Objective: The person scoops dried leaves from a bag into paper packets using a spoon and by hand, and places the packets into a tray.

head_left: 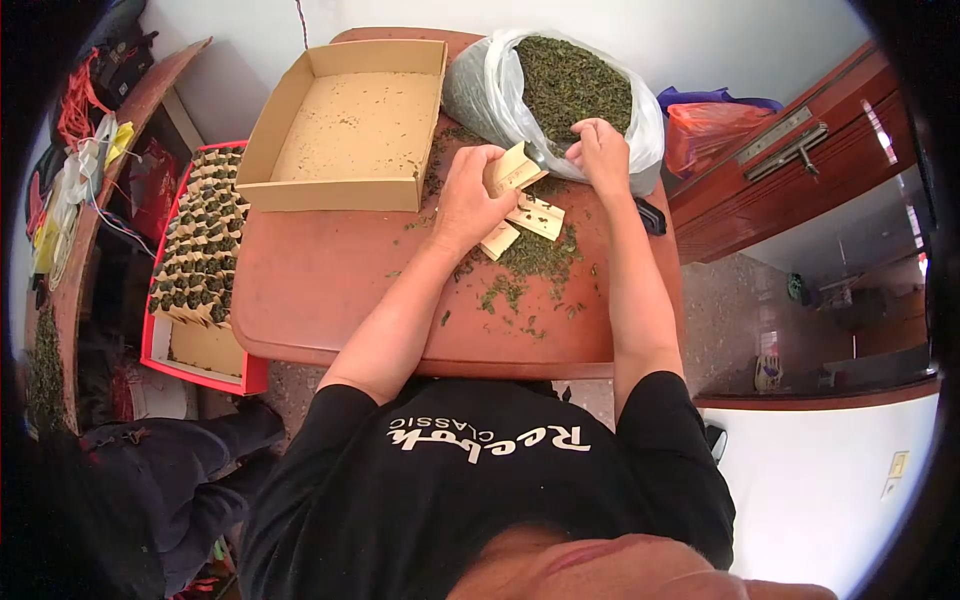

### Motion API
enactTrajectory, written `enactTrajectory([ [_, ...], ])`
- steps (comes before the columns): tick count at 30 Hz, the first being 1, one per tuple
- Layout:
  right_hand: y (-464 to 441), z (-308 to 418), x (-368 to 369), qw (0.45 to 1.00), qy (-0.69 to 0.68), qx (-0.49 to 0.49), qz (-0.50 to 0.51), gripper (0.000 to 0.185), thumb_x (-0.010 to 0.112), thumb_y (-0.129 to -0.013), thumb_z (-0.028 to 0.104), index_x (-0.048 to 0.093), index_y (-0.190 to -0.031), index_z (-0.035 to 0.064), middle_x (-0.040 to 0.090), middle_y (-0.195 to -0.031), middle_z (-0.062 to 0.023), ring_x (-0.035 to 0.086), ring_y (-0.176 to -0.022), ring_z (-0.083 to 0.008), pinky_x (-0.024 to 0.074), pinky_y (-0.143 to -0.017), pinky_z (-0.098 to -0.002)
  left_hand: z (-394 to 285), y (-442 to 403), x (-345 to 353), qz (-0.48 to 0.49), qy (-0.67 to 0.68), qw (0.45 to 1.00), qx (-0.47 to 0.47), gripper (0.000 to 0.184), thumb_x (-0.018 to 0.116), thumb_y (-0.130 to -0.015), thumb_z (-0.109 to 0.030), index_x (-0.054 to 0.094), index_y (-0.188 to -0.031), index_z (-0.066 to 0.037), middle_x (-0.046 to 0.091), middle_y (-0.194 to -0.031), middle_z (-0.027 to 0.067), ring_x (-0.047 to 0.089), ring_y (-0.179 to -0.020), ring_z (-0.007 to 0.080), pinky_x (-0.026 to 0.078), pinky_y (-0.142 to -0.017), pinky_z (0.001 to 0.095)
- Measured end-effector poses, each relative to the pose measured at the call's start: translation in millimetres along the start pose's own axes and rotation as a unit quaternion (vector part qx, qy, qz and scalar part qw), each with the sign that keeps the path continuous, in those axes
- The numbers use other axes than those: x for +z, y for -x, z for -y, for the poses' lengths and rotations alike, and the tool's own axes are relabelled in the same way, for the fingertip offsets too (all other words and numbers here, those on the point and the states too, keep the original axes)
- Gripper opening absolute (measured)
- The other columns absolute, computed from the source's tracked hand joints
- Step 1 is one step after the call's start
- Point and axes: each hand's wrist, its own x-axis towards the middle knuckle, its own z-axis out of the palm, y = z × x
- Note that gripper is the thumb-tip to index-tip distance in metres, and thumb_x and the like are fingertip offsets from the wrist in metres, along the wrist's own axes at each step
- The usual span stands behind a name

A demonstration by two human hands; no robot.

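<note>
My left hand (468, 200) is closed around a small cream paper packet (517, 170), its open end tilted toward the right with dark leaf at the mouth. Below it, more cream paper packets (540, 217) lie on the table among loose dried leaves (520, 285). My right hand (603, 158) is just right of the held packet, over the near rim of a clear plastic bag (470, 95) full of dark green dried leaves (575, 85). Its fingers are curled together; whatever is between them is hidden.
A shallow cardboard box (350, 125) with leaf crumbs stands on the reddish table (330, 290). To the left, a red box (255, 375) holds rows of filled paper packets (200, 240). An orange bag (705, 135) and a wooden door (790, 150) are at right. Dark trousers (170, 470) show lower left.
</note>
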Motion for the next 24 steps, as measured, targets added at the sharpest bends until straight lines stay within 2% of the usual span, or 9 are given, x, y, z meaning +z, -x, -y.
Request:
enactTrajectory([
  [7,-5,-26,-11,0.977,-0.195,0.086,-0.012,0.028,0.044,-0.096,0.018,0.063,-0.105,-0.0002,0.069,-0.071,-0.0097,0.057,-0.053,-0.0102,0.0446,-0.049,-0.0242,4,0,4,-0.004,0.002,1.0,0.004,0.051,0.077,-0.073,-0.011,0.055,-0.118,-0.003,0.054,-0.113,0.0134,0.056,-0.108,0.028,0.046,-0.096,0.0364],
  [10,-5,-28,-16,0.966,-0.239,0.096,-0.016,0.028,0.043,-0.097,0.018,0.062,-0.106,0.0002,0.068,-0.072,-0.0094,0.056,-0.054,-0.0092,0.0427,-0.046,-0.0223,4,0,4,-0.008,0.002,1.0,0.005,0.051,0.077,-0.073,-0.011,0.055,-0.118,-0.003,0.054,-0.113,0.0134,0.056,-0.108,0.028,0.046,-0.096,0.0363],
  [13,-4,-24,-14,0.969,-0.219,0.11,-0.012,0.028,0.043,-0.097,0.018,0.062,-0.106,0.0,0.068,-0.072,-0.0093,0.055,-0.054,-0.0089,0.0428,-0.047,-0.0227,4,0,3,-0.008,-0.001,1.0,0.008,0.051,0.077,-0.073,-0.01,0.055,-0.118,-0.003,0.054,-0.113,0.0135,0.056,-0.107,0.0279,0.046,-0.096,0.0362],
  [16,4,-11,-6,0.985,-0.151,0.076,0.022,0.028,0.043,-0.096,0.017,0.062,-0.106,0.0001,0.068,-0.072,-0.0088,0.054,-0.054,-0.0086,0.0423,-0.046,-0.0225,3,-1,3,0.0,-0.001,1.0,0.002,0.05,0.076,-0.073,-0.011,0.055,-0.118,-0.002,0.054,-0.112,0.0137,0.056,-0.107,0.0283,0.046,-0.096,0.0366],
  [24,-2,-14,-15,0.966,-0.24,0.086,-0.05,0.026,0.044,-0.096,0.015,0.063,-0.106,-0.0006,0.068,-0.072,-0.0093,0.053,-0.053,-0.0085,0.0413,-0.046,-0.0226,3,-1,-2,-0.015,-0.008,1.0,0.003,0.05,0.075,-0.075,-0.016,0.054,-0.119,-0.003,0.053,-0.113,0.0141,0.055,-0.109,0.0293,0.045,-0.097,0.0382],
])
